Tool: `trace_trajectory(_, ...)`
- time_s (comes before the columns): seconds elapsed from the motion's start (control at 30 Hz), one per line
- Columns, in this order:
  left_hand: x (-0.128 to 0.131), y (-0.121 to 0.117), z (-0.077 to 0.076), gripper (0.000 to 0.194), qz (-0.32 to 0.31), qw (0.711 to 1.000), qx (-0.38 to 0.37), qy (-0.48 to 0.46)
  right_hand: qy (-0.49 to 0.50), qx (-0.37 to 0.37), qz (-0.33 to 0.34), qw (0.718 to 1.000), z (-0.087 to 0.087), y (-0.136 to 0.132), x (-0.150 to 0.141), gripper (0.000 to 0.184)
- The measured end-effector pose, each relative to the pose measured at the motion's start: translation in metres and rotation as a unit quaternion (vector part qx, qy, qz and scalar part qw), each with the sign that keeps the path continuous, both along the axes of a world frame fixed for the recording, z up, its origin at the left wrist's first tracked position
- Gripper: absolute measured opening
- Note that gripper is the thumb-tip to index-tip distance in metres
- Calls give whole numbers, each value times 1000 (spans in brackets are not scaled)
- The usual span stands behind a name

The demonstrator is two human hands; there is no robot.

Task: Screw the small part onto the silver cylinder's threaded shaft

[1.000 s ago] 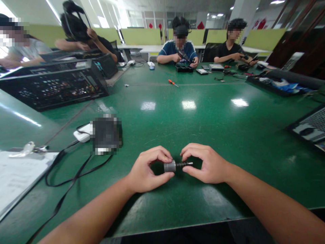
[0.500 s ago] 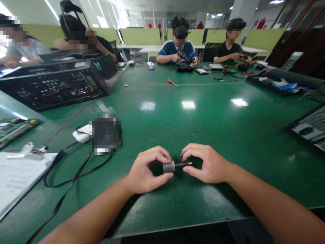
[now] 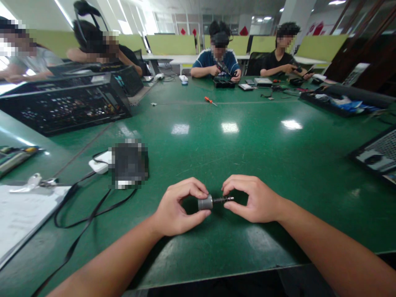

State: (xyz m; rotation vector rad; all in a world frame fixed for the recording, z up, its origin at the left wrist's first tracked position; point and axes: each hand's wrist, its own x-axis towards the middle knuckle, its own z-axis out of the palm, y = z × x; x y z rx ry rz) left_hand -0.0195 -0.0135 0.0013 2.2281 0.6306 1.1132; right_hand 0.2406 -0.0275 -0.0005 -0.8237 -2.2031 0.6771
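Note:
My left hand (image 3: 182, 207) pinches a grey metal cylinder with a thin dark shaft (image 3: 205, 202) between thumb and fingertips, low over the front of the green table. The shaft points right and ends in a shiny tip. What looks like a coil spring sits around its outer part. My right hand (image 3: 252, 199) curves around the shaft's end, thumb below and fingers above. A gap shows between these fingertips, and they do not appear closed on the shaft. The exact kind of part is too small to make out.
A clipboard with paper (image 3: 24, 222) and a white-and-dark device with a black strap (image 3: 128, 165) lie left. An open computer case (image 3: 68, 103) stands behind them. An orange screwdriver (image 3: 208, 100) lies farther off. Several people sit around the table.
My right hand has shifted very slightly to the right, and the coil looks nearer the shaft's tip. My left hand keeps its pinch on the cylinder, almost still.

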Motion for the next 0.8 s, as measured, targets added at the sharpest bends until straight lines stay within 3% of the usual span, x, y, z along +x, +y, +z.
trace_trajectory(0.8,-2,0,0,23,3,1000,0,-19,-12,21,-10,1000,4,0,5,12)
